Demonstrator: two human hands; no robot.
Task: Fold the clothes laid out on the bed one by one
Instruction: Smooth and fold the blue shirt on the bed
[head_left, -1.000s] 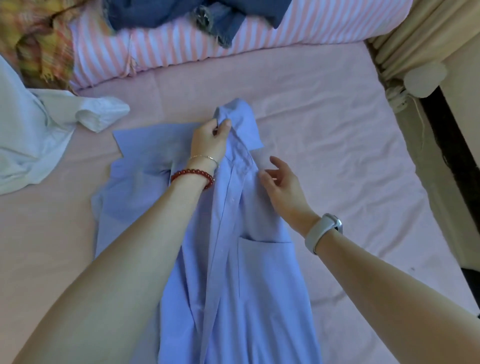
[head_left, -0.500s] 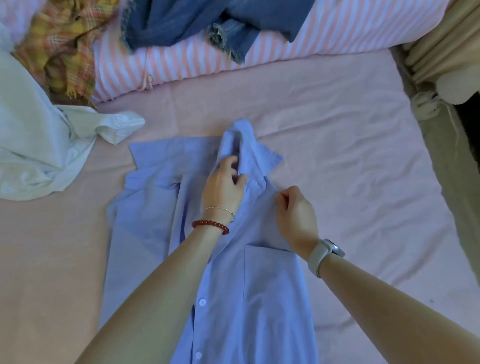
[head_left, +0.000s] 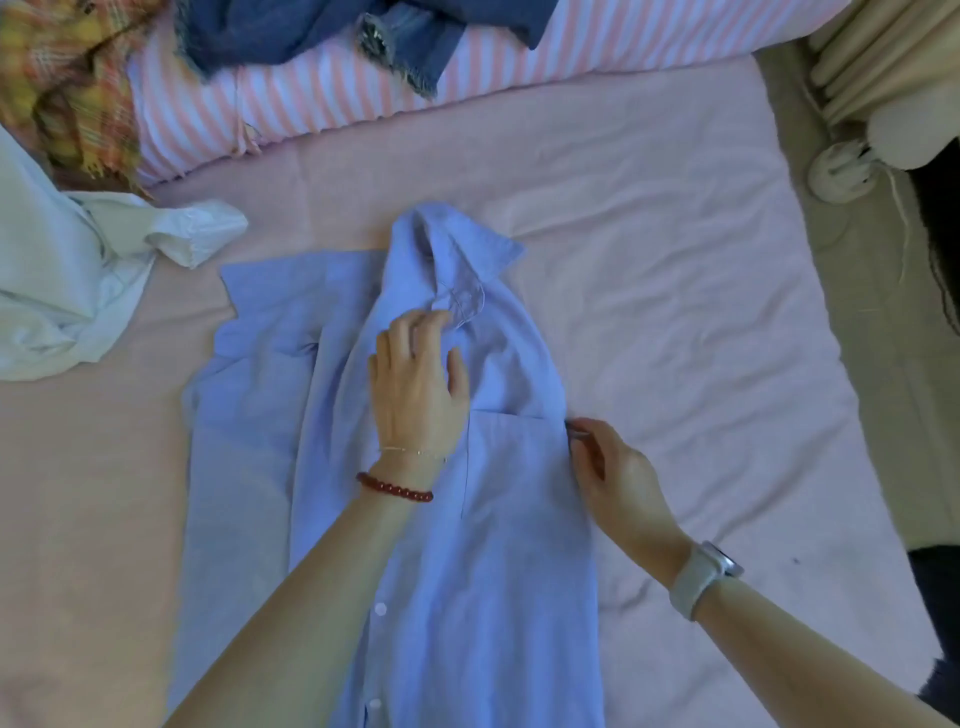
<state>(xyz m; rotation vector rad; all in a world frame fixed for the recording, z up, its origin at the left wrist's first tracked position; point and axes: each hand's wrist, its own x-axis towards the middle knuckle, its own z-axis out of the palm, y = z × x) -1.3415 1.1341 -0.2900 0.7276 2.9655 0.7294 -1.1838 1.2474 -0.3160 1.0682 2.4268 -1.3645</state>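
while left hand (head_left: 415, 384) slid down, now flat on blue shirt (head_left: 498, 519), right hand (head_left: 613, 473) pinches shirt's side edge.

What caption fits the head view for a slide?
Left hand presses the blue shirt flat on the bed while right hand pinches its side edge.

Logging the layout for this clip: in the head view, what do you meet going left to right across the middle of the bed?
Crumpled white garment → light blue button-up shirt → left hand resting on the shirt's chest → right hand at the shirt's right edge → bare pink bedsheet.
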